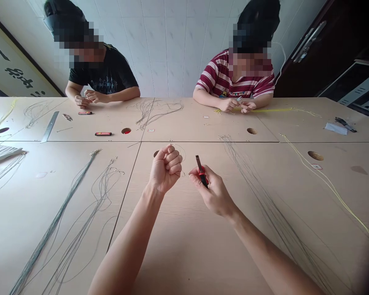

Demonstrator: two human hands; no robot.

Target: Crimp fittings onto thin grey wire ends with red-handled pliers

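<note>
My left hand (pixel 166 167) is raised above the light wooden table (pixel 184 246), fingers curled into a fist around a thin grey cord (pixel 182 155) that loops out beside the knuckles. My right hand (pixel 211 189) sits just to its right, closed on a small black and red lighter (pixel 201 170) that sticks up between thumb and fingers. The cord's end hangs between the two hands. A long bundle of grey cords (pixel 264 196) runs down the table to the right of my right arm.
More grey cord bundles (pixel 67 205) lie at the left. A yellow cord (pixel 329 184) trails at the right. Two people sit across, hands on cords. A metal ruler (pixel 50 126), two lighters (pixel 103 134) and round table holes (pixel 315 155) are further back.
</note>
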